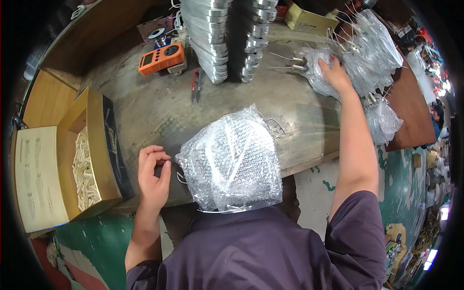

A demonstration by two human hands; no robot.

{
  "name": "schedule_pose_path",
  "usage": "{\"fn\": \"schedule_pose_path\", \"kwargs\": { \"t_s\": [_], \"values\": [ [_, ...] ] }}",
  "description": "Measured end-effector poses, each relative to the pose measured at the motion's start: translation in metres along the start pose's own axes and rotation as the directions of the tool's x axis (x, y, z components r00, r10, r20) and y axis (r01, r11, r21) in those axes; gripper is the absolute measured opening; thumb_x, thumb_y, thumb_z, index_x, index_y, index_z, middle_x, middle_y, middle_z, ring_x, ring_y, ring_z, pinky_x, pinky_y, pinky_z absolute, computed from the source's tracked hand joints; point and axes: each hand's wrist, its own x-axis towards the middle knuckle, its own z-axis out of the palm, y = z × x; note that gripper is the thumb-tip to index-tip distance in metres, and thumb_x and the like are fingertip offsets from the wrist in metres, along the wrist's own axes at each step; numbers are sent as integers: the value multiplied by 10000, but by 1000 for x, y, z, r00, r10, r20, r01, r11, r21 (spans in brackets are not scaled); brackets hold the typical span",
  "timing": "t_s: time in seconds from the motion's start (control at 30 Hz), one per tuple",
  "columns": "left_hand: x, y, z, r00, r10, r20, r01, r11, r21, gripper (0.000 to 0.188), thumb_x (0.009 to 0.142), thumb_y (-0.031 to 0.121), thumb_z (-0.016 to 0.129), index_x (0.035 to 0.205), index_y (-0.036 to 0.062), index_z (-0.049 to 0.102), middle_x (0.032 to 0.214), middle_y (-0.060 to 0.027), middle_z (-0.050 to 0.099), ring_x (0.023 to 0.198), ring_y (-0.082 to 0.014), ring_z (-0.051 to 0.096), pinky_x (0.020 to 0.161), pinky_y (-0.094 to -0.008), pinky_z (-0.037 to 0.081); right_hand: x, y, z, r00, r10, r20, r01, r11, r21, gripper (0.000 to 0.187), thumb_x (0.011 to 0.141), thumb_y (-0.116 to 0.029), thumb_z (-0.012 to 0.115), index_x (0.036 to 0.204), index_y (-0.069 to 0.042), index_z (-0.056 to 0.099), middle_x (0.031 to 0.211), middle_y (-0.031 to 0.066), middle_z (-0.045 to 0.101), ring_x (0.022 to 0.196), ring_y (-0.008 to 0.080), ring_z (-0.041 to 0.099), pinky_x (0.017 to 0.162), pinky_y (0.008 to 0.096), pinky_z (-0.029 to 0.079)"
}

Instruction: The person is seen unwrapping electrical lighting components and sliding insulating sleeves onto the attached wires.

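A clear bubble-wrap packet (232,162) lies in front of me at the table's near edge, with white cord showing beside it. My left hand (154,175) hovers just left of that packet, fingers loosely bent and apart, holding nothing. Stretched out to the far right, my right hand (334,76) grips a smaller-looking bubble-wrapped packet (316,72) with white wires poking out its left side. Its fingertips are partly lost in the plastic. Behind and right of it lie more wired bubble-wrap packets (374,48), one of them (382,118) lower down near the table's edge.
Tall stacks of shiny round metal parts (210,43) stand at the back. An orange meter (162,58), a solder spool (157,35) and red-handled snips (195,86) lie left of them. An open gold box (83,169) holds small pale pieces. A yellow carton (311,21) sits far right.
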Motion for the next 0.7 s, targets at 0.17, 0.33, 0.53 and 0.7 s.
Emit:
{"fn": "schedule_pose_path", "kwargs": {
  "t_s": [0.17, 0.33, 0.53, 0.7],
  "values": [
    [-2, -3, -2, 998, -67, 0, 66, 994, -92, 105, 833, -39, 566, 921, 6, 598, 1128, -117, 526, 969, -180, 543, 809, -274, 454, 13, -10, -10, 979, 159, 124, -143, 981, -134, 805, 880, -649, 373, 1471, -108, 294, 1370, 260, 471, 1280, 383, 457, 1071, 443, 338],
    [-6, -1, -6, 999, -41, -18, 40, 998, -49, 105, 824, -35, 573, 913, 12, 602, 1101, -107, 543, 953, -172, 540, 785, -266, 447, 7, -21, -13, 973, 149, 175, -98, 958, -271, 779, 912, -610, 316, 1460, -57, 285, 1363, 242, 486, 1270, 388, 468, 1061, 461, 348],
    [-7, 3, -15, 982, 188, -36, -182, 976, 124, 214, 779, -3, 654, 982, 48, 606, 1100, -126, 547, 1010, -270, 561, 844, -338, 464, 7, -13, -10, 976, -205, -76, 161, 908, -388, 588, 886, -401, 547, 1291, 23, 512, 1350, 244, 490, 1280, 385, 440, 1068, 456, 347],
    [-11, 59, -98, 924, 371, -94, -289, 838, 463, 108, 783, 21, 659, 889, 37, 643, 892, -123, 609, 856, -279, 602, 752, -335, 491, -93, -60, -30, 795, -565, -222, 578, 816, -10, 350, 895, -144, 573, 1208, 10, 542, 1260, 185, 539, 1202, 330, 487, 1049, 391, 342]
  ]
}}
